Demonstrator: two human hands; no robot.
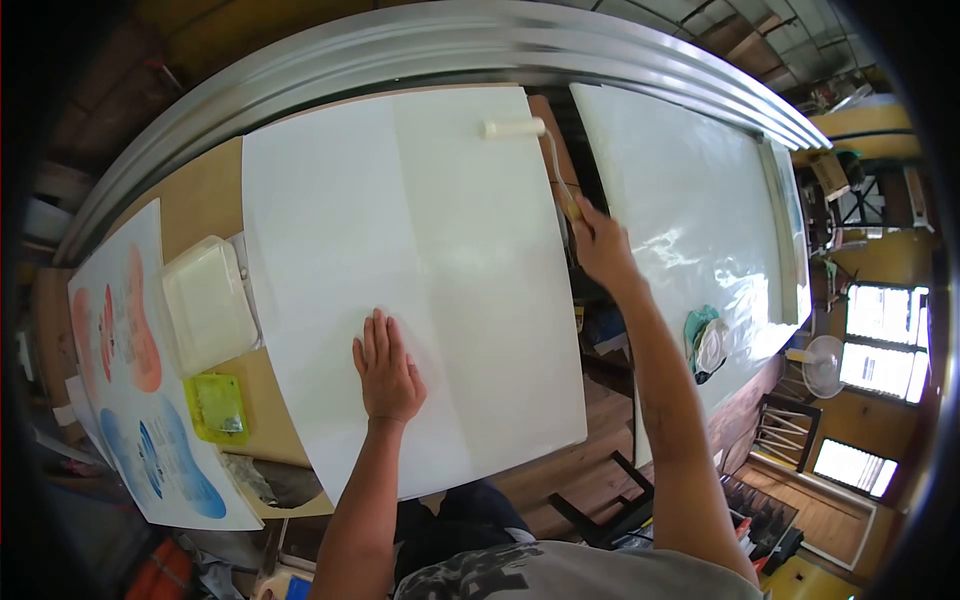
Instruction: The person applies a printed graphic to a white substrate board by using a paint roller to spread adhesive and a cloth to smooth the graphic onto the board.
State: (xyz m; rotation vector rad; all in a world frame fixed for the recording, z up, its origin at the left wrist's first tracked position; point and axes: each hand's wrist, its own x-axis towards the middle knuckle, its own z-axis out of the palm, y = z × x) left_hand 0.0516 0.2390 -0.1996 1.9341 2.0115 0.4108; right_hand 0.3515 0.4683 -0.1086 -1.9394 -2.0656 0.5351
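A large white sheet [330,230] covers most of the work table in front of me, its right part slightly greyer than the left. My left hand [388,370] lies flat on the sheet left of its middle, fingers together and stretched out. In my right hand [603,245], beyond the sheet's right edge, is the handle of a small paint roller [515,128]. The roller's pale sleeve lies over the far right corner of the sheet, and its bent wire frame runs back to my fist.
Left stand a white plastic tray [210,305], a yellow-green container [217,408] and a printed board [150,380] with red and blue shapes. Right, beyond a gap, a second table [680,200] carries a glossy sheet and a teal-and-white bundle [708,340]. Metal rails [450,45] border the far side.
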